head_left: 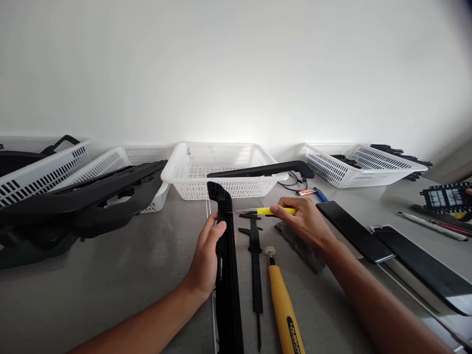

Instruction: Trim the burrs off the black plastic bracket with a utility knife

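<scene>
My left hand (206, 255) grips a long black plastic trim part (226, 275) that stands on edge and runs toward me on the grey table. My right hand (302, 221) is closed on a thin yellow-handled knife (271, 211), its metal tip pointing left toward the top of the black part. Between my hands lie a black caliper (254, 255) and a yellow rotary tool (283, 309) with a small white tip.
Several white plastic baskets (221, 167) line the wall, some holding black plastic parts (84, 201). A long black part (261, 169) rests across the middle basket. A dark phone (354, 231), flat black panels (424, 265), pens (431, 226) and a grey stone (302, 246) lie right.
</scene>
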`<state>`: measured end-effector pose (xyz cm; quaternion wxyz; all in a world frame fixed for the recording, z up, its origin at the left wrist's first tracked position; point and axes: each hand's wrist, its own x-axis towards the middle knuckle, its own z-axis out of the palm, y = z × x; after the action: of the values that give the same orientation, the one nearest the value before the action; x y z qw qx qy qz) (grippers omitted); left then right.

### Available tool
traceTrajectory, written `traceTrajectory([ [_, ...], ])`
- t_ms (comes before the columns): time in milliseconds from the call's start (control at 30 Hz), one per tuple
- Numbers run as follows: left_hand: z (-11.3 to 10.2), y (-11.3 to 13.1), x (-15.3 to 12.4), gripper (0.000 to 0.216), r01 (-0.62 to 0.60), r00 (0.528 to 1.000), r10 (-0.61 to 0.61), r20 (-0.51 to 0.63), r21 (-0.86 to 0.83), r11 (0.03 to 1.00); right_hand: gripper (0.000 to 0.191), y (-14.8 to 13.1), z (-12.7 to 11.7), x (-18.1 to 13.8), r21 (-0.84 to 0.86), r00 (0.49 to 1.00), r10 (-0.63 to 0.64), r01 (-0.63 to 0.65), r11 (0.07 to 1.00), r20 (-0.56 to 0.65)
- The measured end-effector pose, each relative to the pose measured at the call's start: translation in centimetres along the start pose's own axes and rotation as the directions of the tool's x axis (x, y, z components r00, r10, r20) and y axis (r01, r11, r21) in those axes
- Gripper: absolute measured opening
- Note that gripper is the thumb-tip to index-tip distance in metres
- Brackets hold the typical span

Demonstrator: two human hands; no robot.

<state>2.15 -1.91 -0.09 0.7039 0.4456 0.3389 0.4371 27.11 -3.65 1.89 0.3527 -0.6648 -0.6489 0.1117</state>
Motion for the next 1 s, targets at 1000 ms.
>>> traceTrajectory([
  [1000,0.33,0.41,0.3,0.043,-0.012,0.999,0.011,0.048,0.025,1.0,0.067,-0.01,0.01,-0.28,0.012,0.994,0.052,-0.051,0.999,-0.099],
])
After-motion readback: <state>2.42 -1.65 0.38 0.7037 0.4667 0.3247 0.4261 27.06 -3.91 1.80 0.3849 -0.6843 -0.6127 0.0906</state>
